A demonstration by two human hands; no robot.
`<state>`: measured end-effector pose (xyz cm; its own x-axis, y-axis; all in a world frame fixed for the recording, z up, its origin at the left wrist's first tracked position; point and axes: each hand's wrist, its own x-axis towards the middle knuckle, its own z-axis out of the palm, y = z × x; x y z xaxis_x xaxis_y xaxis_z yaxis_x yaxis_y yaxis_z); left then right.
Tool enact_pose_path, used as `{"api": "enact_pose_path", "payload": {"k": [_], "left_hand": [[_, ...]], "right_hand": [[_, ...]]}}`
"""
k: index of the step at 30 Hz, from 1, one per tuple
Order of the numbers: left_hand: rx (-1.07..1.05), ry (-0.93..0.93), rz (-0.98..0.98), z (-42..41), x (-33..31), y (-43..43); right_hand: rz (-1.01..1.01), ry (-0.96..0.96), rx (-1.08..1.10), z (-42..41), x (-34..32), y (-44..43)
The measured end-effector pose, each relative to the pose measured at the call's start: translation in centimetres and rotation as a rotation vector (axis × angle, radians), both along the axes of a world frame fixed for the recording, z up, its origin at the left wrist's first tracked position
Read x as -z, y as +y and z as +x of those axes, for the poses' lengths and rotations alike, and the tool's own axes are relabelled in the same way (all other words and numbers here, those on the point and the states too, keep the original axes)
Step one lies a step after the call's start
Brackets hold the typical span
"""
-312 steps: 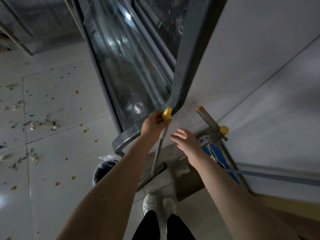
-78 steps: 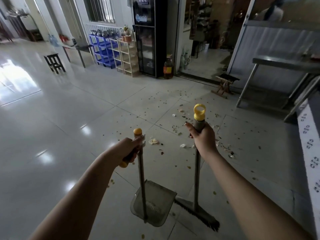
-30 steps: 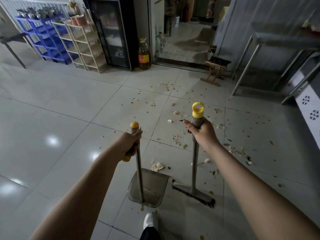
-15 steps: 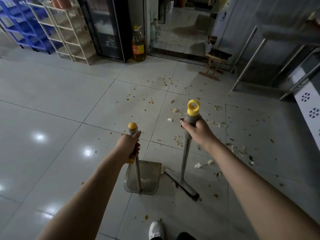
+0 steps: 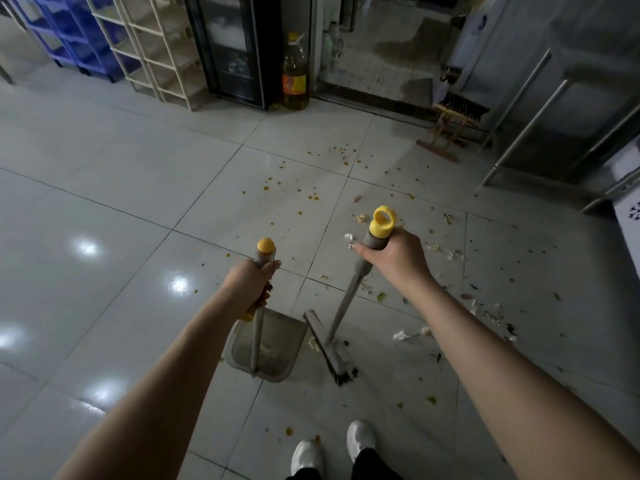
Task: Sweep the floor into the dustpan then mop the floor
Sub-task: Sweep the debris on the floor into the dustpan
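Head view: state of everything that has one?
dustpan, on the floor, handle upright.
broom, bristles on the floor right of the dustpan, handle tilted.
left hand, grips the dustpan handle.
right hand, grips the broom handle below its yellow cap.
scraps, scattered on the floor, unswept.
oil bottle, upright, capped.

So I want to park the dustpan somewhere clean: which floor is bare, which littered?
Nearly bare: the glossy tiles left of the dustpan, up to the cream shelves. Littered: scraps right of the broom toward the metal table legs, yellow bits ahead toward the oil bottle.
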<state>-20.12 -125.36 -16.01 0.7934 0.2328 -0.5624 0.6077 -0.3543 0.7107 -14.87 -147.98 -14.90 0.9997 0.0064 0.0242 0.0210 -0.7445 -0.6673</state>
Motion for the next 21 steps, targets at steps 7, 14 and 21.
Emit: {"api": "enact_pose_path", "payload": {"k": [7, 14, 21], "left_hand": [[0.008, 0.055, 0.121, 0.8, 1.3, -0.2], [0.040, 0.074, 0.165, 2.1, 2.4, -0.6], [0.030, 0.107, 0.110, 2.4, 3.0, -2.6]], "right_hand": [[0.113, 0.039, 0.182, 0.6, 3.2, -1.1], [0.318, 0.319, 0.350, 0.0, 9.3, -3.5], [0.198, 0.398, 0.216, -2.5, 11.6, -4.3]]}}
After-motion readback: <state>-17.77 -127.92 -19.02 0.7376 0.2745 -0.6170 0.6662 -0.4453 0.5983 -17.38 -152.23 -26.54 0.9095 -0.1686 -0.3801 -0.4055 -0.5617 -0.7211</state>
